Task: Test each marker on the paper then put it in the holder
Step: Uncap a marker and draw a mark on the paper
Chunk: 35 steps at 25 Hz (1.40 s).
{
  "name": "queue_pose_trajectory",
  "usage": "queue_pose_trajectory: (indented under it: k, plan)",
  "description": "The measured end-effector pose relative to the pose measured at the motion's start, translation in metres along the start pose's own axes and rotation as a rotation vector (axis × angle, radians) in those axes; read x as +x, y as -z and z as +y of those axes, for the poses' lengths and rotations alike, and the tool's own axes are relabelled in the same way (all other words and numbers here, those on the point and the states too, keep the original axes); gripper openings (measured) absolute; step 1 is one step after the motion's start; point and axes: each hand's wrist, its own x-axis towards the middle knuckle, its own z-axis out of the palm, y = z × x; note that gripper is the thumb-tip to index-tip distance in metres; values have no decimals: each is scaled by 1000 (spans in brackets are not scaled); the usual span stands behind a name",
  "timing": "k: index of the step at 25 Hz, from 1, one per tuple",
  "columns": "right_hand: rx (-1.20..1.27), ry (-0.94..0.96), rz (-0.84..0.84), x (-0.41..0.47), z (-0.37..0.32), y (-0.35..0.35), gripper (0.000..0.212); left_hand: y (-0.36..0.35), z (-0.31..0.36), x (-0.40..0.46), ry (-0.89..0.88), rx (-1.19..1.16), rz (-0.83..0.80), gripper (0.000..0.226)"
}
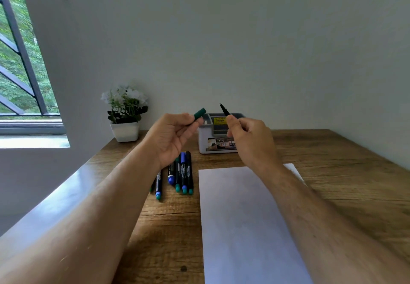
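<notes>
- Your right hand (pixel 248 135) pinches the uncapped marker (pixel 224 110) at frame centre, tip up, above the holder (pixel 207 141).
- Your left hand (pixel 170 135) grips its green cap (pixel 199 114) in curled fingers.
- The marker looks light, stiff and smooth; hold it mid-barrel, clear of the tip.
- The paper (pixel 244 217) lies lower right; the spare markers (pixel 182 172) lie beside it, left.

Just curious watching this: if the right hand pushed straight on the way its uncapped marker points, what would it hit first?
Probably nothing nearby. The right hand aims the marker up and away, above the holder, toward the wall. Depth is unclear.
</notes>
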Motion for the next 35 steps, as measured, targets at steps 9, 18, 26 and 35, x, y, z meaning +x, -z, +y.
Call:
queue_pose_trajectory:
  k: [9,18,26,35]
  plan:
    - [370,-60,-72,-4,-1,-2,21,-6,-5,-1,100,366,-54,24]
    - [579,-142,-99,-13,10,-10,32,-8,-14,-6,-57,1543,-232,9]
    - [501,-147,-59,-12,11,-11,23,1,-18,0,10,1706,-332,7]
    - [425,-208,-338,-22,14,-17,26,4,-18,3,-41,1791,-315,7]
